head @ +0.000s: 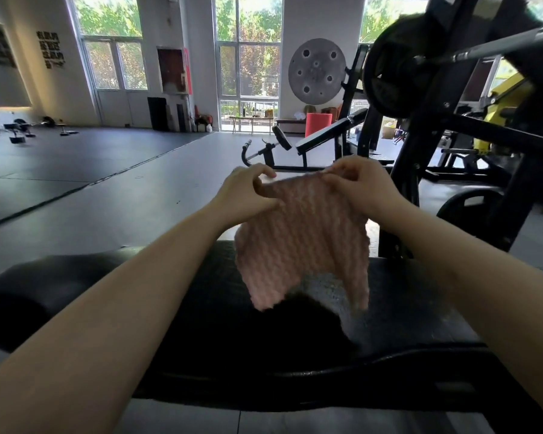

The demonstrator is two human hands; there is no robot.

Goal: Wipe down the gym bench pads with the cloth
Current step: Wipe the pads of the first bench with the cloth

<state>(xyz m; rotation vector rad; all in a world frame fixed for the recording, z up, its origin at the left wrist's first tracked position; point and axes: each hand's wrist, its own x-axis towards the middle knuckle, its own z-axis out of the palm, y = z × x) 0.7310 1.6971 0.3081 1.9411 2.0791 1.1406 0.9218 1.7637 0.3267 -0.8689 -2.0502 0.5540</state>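
Note:
A pink textured cloth (304, 239) hangs spread in the air above the black bench pad (201, 324). My left hand (248, 195) pinches the cloth's upper left corner. My right hand (361, 186) pinches its upper right corner. The cloth's lower edge dangles just over the pad, and I cannot tell whether it touches. The pad runs across the bottom of the view under both forearms.
A black weight machine frame (445, 126) with a plate and bar stands close on the right. Another angled bench (323, 136) sits behind the cloth. Grey gym floor (107, 189) stretches left, with small equipment (22, 130) far off.

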